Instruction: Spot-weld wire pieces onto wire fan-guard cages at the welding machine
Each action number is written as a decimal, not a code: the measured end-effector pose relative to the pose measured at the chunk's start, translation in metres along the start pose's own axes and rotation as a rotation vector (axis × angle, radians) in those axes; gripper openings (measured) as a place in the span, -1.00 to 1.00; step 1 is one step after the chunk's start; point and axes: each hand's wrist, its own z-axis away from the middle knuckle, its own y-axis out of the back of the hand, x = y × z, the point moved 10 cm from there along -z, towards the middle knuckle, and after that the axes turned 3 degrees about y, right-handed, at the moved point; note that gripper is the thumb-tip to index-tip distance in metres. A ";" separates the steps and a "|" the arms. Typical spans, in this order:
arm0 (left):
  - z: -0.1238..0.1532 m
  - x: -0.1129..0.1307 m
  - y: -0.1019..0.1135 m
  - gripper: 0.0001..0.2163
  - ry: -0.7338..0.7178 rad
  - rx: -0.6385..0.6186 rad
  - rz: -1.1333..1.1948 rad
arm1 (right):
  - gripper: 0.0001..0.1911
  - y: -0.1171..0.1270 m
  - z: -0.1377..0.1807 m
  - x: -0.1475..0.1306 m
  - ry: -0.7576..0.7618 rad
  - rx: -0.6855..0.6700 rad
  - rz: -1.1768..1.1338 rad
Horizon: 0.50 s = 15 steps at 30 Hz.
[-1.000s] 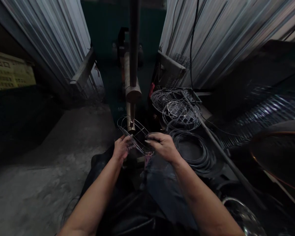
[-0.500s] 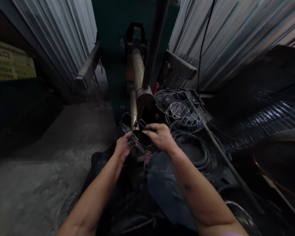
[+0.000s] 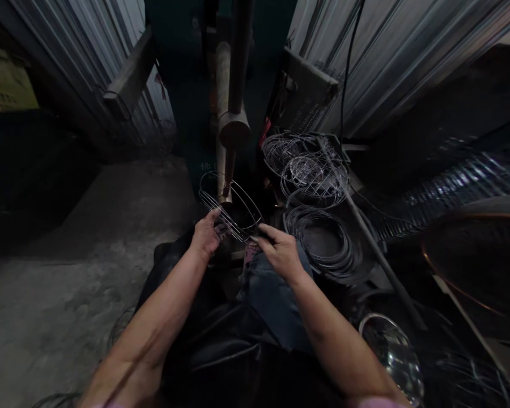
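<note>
A round wire frame made of thin rings and cross wires sits tilted in front of me, under the vertical electrode of a welding machine. My left hand grips its near left edge with fingers closed on the wires. On the near right edge, my right hand pinches the rim. Below the hands lie my lap and a dark apron.
Finished wire frames are stacked to the right, with a coil of loose wire rings before them. A long metal rod slants across the right. Corrugated metal sheets stand on both sides. Bare concrete floor spreads left. A shiny round bowl lies lower right.
The wire frame has turned in my hands and my right hand has slid from its top toward the near right rim. The view has shifted slightly.
</note>
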 end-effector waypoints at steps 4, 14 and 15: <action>0.000 -0.005 -0.004 -0.65 0.008 -0.037 -0.021 | -0.80 0.004 -0.002 0.004 0.024 0.049 -0.006; -0.002 -0.004 -0.002 -0.68 -0.007 -0.022 -0.039 | -0.84 0.022 0.008 -0.015 0.141 0.273 0.180; -0.002 -0.004 -0.003 -0.68 -0.009 -0.026 -0.038 | -0.86 0.022 0.007 -0.014 0.141 0.281 0.143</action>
